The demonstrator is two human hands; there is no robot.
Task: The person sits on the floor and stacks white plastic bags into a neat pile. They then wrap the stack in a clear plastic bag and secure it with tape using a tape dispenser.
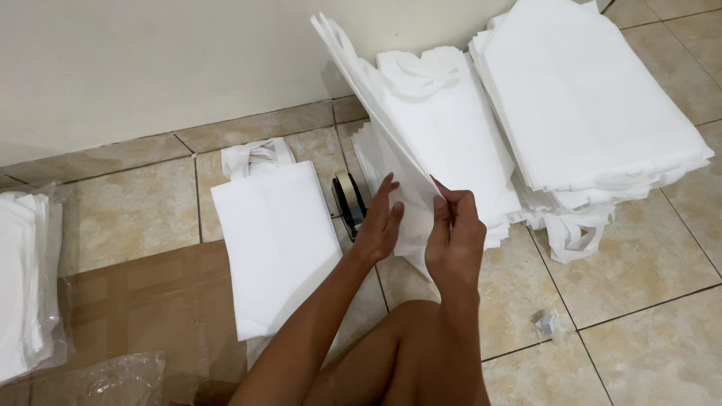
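Observation:
I hold a bundle of white fabric tote bags (pixel 376 113) up on edge, tilted away from me. My right hand (pixel 453 229) pinches the bundle's lower corner between thumb and fingers. My left hand (pixel 378 222) rests with spread fingers against the bundle's left face. Under the bundle lies a stack of white bags (pixel 451 135) with handles toward the wall. A single flat white bag (pixel 274 233) lies on the floor to the left of my left hand.
A taller pile of white bags (pixel 594 98) sits at right. A tape dispenser (pixel 348 199) stands between the flat bag and the stack. Wrapped bags (pixel 26 278) lie at far left on brown cardboard (pixel 150 301). A crumpled scrap (pixel 545 323) lies on the tiles. My knee (pixel 406 361) is below.

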